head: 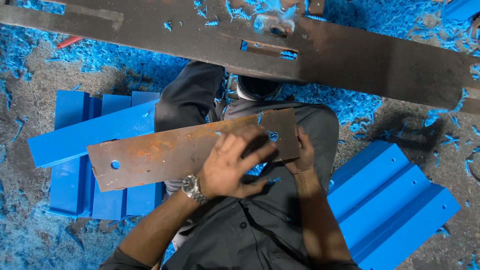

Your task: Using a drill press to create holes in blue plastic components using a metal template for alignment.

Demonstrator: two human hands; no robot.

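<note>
Gritty floor point(35, 90) strewn with blue shavings point(125, 65) (no containers); left hand point(227, 165) and right hand point(302, 152) grip rusty plate point(160, 152).

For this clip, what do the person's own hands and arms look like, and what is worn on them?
Both hands are bare, without gloves. The left hand has a silver metal wristwatch with a link band on its wrist. Both forearms are uncovered; a dark grey sleeve shows pushed up high on the left arm at the lower picture edge. The right hand wears nothing visible, no watch or ring.
</note>
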